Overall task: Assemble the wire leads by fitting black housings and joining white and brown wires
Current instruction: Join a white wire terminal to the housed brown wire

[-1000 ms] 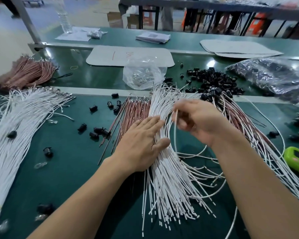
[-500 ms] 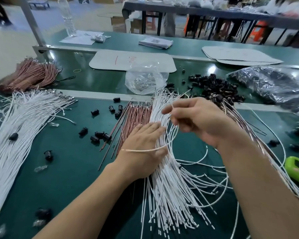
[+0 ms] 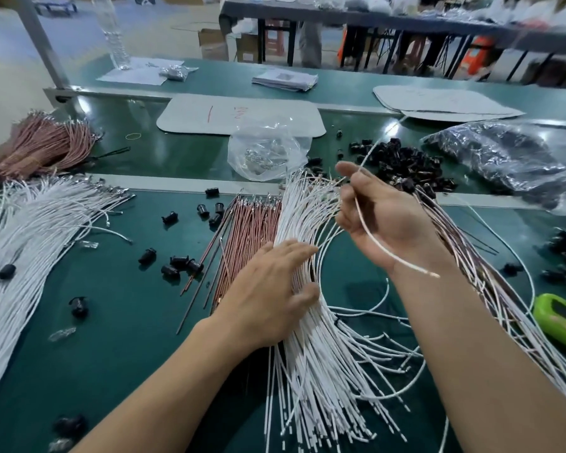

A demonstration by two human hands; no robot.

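A fan of white wires (image 3: 321, 364) lies across the middle of the green bench, with a row of brown wires (image 3: 247, 230) just left of it. My left hand (image 3: 272, 295) presses flat on both piles, fingers straight. My right hand (image 3: 383, 217) is raised above the white pile and pinches a single white wire (image 3: 378, 246) between thumb and fingers; the wire curves down past my wrist. Behind that hand sits a heap of black housings (image 3: 406, 165). Loose black housings (image 3: 180, 263) are scattered left of the brown wires.
A second large pile of white wires (image 3: 30, 230) covers the left side, with a brown wire bundle (image 3: 43, 145) behind it. A clear bag of metal terminals (image 3: 265, 152) stands centre back, a dark plastic bag (image 3: 517, 158) far right, a green device (image 3: 559, 318) at the right edge.
My right hand has lifted and pulled one white wire free of the pile, its tail now hanging past my wrist. My left hand stays pressed on the wires.
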